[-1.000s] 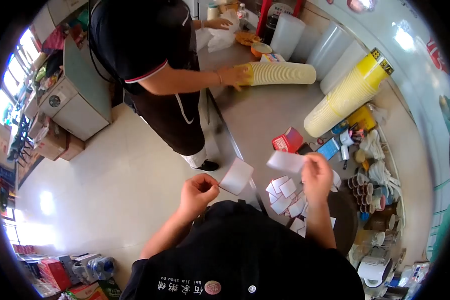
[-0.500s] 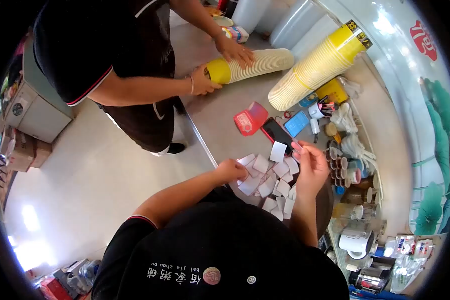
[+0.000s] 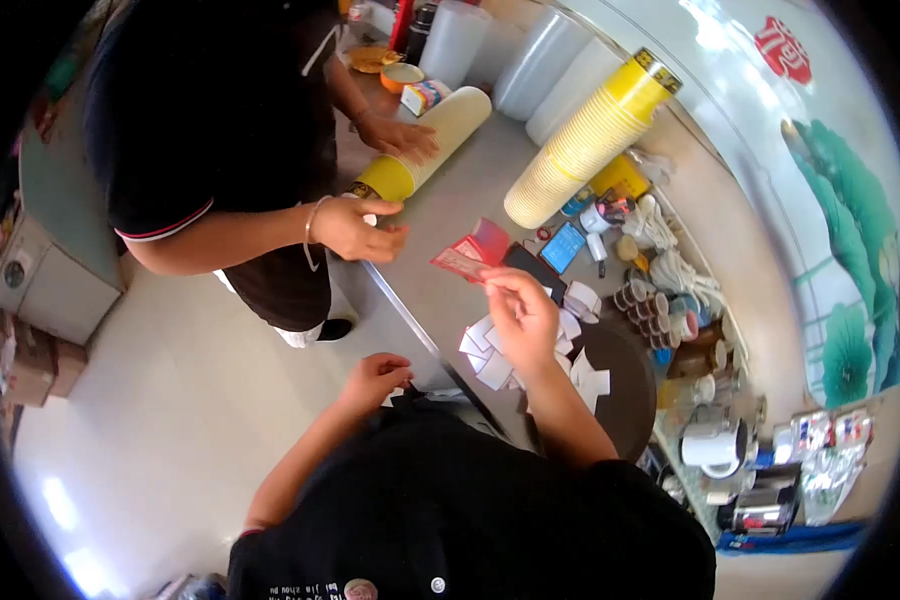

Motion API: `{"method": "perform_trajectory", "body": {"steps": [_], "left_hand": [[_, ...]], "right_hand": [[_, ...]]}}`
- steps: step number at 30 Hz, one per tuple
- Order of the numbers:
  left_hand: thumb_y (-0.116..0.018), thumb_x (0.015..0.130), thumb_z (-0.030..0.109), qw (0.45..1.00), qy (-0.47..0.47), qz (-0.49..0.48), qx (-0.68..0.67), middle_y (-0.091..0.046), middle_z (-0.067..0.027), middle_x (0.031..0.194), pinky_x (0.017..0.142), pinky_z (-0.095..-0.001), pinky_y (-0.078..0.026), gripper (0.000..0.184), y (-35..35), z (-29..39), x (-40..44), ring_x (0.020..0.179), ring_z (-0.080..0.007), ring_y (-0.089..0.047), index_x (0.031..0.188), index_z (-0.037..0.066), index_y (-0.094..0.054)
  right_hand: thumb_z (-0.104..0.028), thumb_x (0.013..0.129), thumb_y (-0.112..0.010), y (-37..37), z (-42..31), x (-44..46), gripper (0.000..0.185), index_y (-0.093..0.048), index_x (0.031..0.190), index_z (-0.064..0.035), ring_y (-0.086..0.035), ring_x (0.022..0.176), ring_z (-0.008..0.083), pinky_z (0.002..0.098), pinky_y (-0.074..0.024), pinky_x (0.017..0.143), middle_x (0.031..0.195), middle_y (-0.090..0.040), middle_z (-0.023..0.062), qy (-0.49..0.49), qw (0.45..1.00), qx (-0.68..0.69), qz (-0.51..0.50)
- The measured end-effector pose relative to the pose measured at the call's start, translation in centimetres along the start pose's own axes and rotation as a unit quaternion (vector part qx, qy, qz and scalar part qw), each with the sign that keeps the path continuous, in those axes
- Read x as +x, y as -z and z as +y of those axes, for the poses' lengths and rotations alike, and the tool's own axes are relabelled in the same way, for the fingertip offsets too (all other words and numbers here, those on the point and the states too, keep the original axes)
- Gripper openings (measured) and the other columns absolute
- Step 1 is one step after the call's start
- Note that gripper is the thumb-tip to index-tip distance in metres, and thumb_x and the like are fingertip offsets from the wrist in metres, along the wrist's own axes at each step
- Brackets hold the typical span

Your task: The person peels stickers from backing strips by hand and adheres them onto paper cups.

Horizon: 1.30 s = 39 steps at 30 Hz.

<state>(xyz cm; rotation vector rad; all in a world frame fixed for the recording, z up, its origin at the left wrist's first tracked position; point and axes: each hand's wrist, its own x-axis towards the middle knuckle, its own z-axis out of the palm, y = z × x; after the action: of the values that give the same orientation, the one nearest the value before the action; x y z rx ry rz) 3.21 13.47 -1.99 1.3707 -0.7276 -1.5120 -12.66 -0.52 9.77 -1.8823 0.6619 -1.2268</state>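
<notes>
My right hand reaches over the paper slips and pinches the near edge of a red printed packet. Behind it, a see-through red part shows. Curled near the table's front edge is my left hand, close to my body; whether its fingers hold anything is hidden. Loose white paper slips lie in a pile under my right forearm. A dark phone lies partly behind the right hand, with a blue-screened device beyond it.
Across the table, a co-worker's hands are at a lying stack of yellow cups. Another tall cup stack leans near the back. Jars and small cups line the right side. A dark round stool-like surface sits beside the slips.
My right hand has moved left from above the slips to the red packet, which is now lifted and tilted. My left hand has drawn back from the slips. The co-worker's near hand has come off the cups.
</notes>
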Motion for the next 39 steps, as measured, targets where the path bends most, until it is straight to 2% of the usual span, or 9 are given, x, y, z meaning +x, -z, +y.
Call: {"method": "perform_trajectory", "body": {"steps": [6,10,17,24,27,29,30,33,39], "left_hand": [[-0.058,0.083,0.015,0.991,0.061,0.116,-0.03,-0.064,-0.0059,0.089,0.067,-0.0236,-0.044,0.023,3.5,-1.2,-5.3,0.078,-0.0123,-0.058,0.102,0.002,-0.058],[-0.057,0.083,0.015,0.99,0.071,0.116,-0.035,-0.063,-0.0072,0.09,0.069,-0.0241,-0.043,0.024,3.7,-0.2,-6.5,0.081,-0.0135,-0.057,0.102,0.0,-0.057],[-0.055,0.084,0.014,0.989,0.06,0.128,-0.036,-0.063,-0.0062,0.09,0.071,-0.0249,-0.044,0.024,3.4,1.5,-3.6,0.08,-0.0125,-0.058,0.104,0.001,-0.057],[-0.054,0.086,0.015,0.985,0.078,0.155,-0.009,-0.063,-0.0066,0.092,0.072,-0.0246,-0.044,0.024,3.0,2.8,1.2,0.082,-0.0124,-0.058,0.105,0.001,-0.057],[-0.054,0.086,0.015,0.983,0.085,0.162,-0.018,-0.063,-0.0065,0.092,0.072,-0.0241,-0.044,0.024,2.0,3.2,2.7,0.083,-0.0122,-0.058,0.105,0.001,-0.057],[-0.054,0.086,0.015,0.982,0.092,0.162,-0.017,-0.064,-0.0066,0.093,0.072,-0.0244,-0.045,0.024,1.1,3.2,3.4,0.082,-0.0122,-0.059,0.105,0.001,-0.057],[-0.054,0.086,0.015,0.981,0.096,0.167,-0.018,-0.064,-0.0066,0.093,0.072,-0.0244,-0.045,0.024,0.9,3.1,3.7,0.082,-0.0122,-0.059,0.105,0.001,-0.057],[-0.054,0.087,0.014,0.978,0.128,0.165,-0.013,-0.064,-0.0067,0.092,0.071,-0.0239,-0.045,0.023,0.6,2.5,4.4,0.08,-0.0119,-0.059,0.105,0.001,-0.057],[-0.056,0.085,0.012,0.983,0.106,0.152,-0.005,-0.065,-0.0068,0.088,0.07,-0.0237,-0.046,0.023,-0.4,2.1,6.2,0.079,-0.0117,-0.06,0.105,0.0,-0.057]], "right_hand": [[0.002,0.079,-0.061,-3.9,-1.8,-1.6,0.014,-0.058,0.092,-0.0011,-0.062,0.084,0.0181,0.0265,-0.0522,0.071,0.094,-0.062,0.0098,0.016,1.0,-0.015,0.0],[0.005,0.075,-0.061,-4.8,-2.8,-1.1,0.014,-0.057,0.088,0.0005,-0.063,0.08,0.0225,0.0278,-0.0511,0.068,0.093,-0.062,0.0121,0.07,0.997,-0.028,-0.006],[0.002,0.076,-0.062,-4.9,-0.8,2.3,0.012,-0.056,0.087,-0.0001,-0.062,0.079,0.0273,0.0313,-0.0495,0.068,0.086,-0.062,0.0128,0.143,0.987,-0.034,-0.059],[-0.007,0.08,-0.062,-4.5,3.6,5.6,0.015,-0.056,0.093,-0.0016,-0.061,0.085,0.0286,0.0314,-0.0493,0.072,0.096,-0.061,0.0125,0.151,0.984,0.01,-0.095],[-0.018,0.082,-0.062,-2.8,9.9,4.6,0.029,-0.053,0.104,-0.001,-0.056,0.1,0.0302,0.041,-0.0444,0.084,0.109,-0.057,0.014,0.034,0.992,-0.029,-0.118],[-0.033,0.082,-0.06,-1.5,15.2,3.3,0.055,-0.044,0.121,0.0018,-0.038,0.122,0.0338,0.0536,-0.0305,0.096,0.129,-0.042,0.018,-0.018,0.871,-0.445,-0.207],[-0.033,0.082,-0.06,-1.0,16.3,2.6,0.055,-0.044,0.121,0.0018,-0.038,0.122,0.0338,0.0536,-0.0305,0.096,0.129,-0.042,0.018,-0.02,0.873,-0.44,-0.211],[-0.044,0.078,-0.059,-0.5,16.4,-0.7,0.079,-0.03,0.133,0.0056,-0.01,0.135,0.0353,0.0611,-0.0136,0.102,0.144,-0.017,0.0204,-0.042,0.827,-0.44,-0.349],[-0.035,0.08,-0.057,-2.0,14.7,-4.7,0.065,-0.037,0.127,0.0068,-0.021,0.131,0.0355,0.0581,-0.0207,0.101,0.138,-0.029,0.0229,0.03,0.829,-0.373,-0.416]]}}
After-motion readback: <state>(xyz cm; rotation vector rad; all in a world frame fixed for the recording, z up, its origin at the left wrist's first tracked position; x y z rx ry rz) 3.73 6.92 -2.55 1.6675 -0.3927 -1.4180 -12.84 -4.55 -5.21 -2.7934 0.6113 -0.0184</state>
